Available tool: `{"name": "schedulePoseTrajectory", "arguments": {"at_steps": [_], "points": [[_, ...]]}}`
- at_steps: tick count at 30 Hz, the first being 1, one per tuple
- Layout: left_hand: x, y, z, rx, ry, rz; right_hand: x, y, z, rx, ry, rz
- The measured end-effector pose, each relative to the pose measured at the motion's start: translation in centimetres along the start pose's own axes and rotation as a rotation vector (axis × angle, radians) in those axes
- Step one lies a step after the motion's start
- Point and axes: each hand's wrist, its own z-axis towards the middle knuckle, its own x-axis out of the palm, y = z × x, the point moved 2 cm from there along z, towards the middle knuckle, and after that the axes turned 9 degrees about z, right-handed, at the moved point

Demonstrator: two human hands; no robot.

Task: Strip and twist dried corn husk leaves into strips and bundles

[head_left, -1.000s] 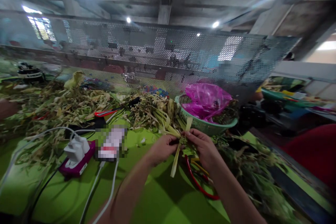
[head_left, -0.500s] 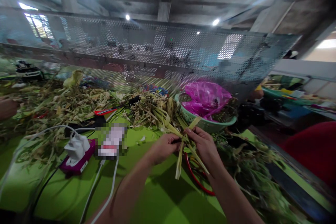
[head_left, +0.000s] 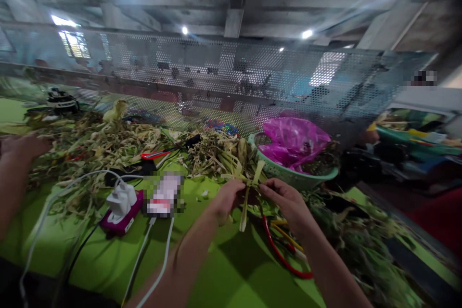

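Observation:
Pale yellow-green leaf strips (head_left: 244, 209) cross each other in front of me, above the green table. My left hand (head_left: 228, 198) pinches them from the left, fingers closed. From the right, the thumb and fingertips of my right hand (head_left: 284, 198) close on the same strips near the crossing. One strip end sticks up and another hangs down between the hands. Behind them lies a heap of dried plant stems and leaves (head_left: 212, 154). Below my right hand are red-handled and yellow-handled tools (head_left: 277, 256), partly covered by my arm.
A green basket (head_left: 288, 178) holds a purple plastic bag (head_left: 294, 142). To the left are a phone (head_left: 164, 197), a purple power block (head_left: 122, 219) with white chargers, and cables. Another person's hand (head_left: 25, 147) is over the plant heap. A perforated metal screen (head_left: 216, 72) stands behind.
The view has shifted slightly, moving the scene rightward. The lower right strip is no longer seen running along my right hand. The other person's hand has come further into view.

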Motion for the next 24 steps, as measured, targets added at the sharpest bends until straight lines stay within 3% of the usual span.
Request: {"name": "schedulePoseTrajectory", "arguments": {"at_steps": [8, 17, 24], "points": [[-0.31, 0.05, 0.24, -0.026, -0.034, 0.052, 0.28, -0.22, 0.03, -0.094, 0.102, -0.108], [-0.47, 0.24, 0.33, -0.043, -0.09, 0.037, 0.69, -0.15, 0.08, -0.298, -0.028, -0.357], [-0.37, -0.1, 0.0, -0.065, -0.044, -0.011, 0.2, -0.25, 0.19, -0.338, -0.075, -0.393]]}}
